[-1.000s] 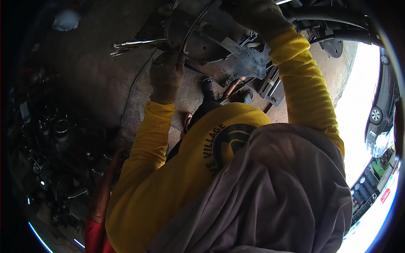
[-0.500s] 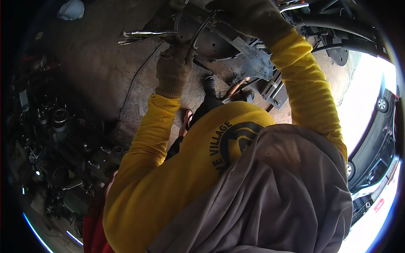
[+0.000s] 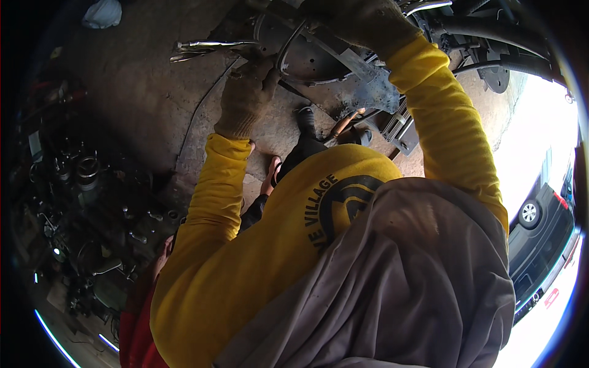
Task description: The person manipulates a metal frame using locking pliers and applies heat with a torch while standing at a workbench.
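Note:
My left hand (image 3: 246, 98), in a brown knit work glove, is closed around a shiny two-armed metal tool (image 3: 211, 46) like pliers, whose arms stick out to the left. A dark curved cable (image 3: 284, 50) arcs from beside its thumb up to the fingers of my right hand (image 3: 365, 26). That hand is gloved too and bent closed at the top edge; what its fingers grip is dark and partly cut off. Beneath it a flat metal bar (image 3: 334, 50) slants across a dark round metal part (image 3: 307, 58). A scorched grey metal plate (image 3: 371, 92) lies past the bar.
Near my feet lies a tool with a wooden handle (image 3: 345, 124). Piled dark metal parts (image 3: 92, 202) fill the left side. Thick hoses and machinery (image 3: 491, 40) stand at the upper right. Someone's red sleeve (image 3: 142, 325) shows at lower left. A dark car (image 3: 543, 227) is outside.
My left hand has shifted slightly left and down along with the metal tool. My right hand has moved slightly left. The car at the right has moved downward in view.

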### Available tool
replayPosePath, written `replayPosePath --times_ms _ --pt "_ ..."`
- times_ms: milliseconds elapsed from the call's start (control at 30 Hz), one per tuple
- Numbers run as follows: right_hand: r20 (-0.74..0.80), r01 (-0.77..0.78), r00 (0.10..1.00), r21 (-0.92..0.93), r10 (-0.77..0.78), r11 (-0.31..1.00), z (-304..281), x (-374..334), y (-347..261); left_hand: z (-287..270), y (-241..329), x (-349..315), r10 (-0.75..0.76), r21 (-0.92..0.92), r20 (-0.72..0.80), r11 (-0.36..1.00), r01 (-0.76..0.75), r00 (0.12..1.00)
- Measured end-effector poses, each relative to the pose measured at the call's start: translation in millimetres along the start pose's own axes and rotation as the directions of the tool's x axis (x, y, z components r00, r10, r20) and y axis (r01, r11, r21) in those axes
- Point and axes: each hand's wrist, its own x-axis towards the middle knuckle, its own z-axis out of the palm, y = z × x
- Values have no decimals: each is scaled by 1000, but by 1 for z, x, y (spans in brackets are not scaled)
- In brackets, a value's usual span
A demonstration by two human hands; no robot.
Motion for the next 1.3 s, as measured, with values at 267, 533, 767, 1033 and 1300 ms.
replayPosePath --times_ms 267,533,767,1033,1300 --pt "89 -54 994 -35 57 998 3 9 -1 -13 -3 4 -245 -366 10 901 232 969" --pt "29 -34 999 38 33 999 -3 1 1 -7 -1 3 -219 -336 19 918 212 976" --pt "-14 38 999 -73 -39 997 9 3 6 -4 12 11 -280 -213 -2 938 273 960" --pt "-53 108 992 -109 -114 988 -2 -3 2 1 16 9 -288 -93 -21 954 285 958" --pt "-213 60 977 137 -29 989 5 -3 8 8 12 10 -262 -155 -98 957 245 960"
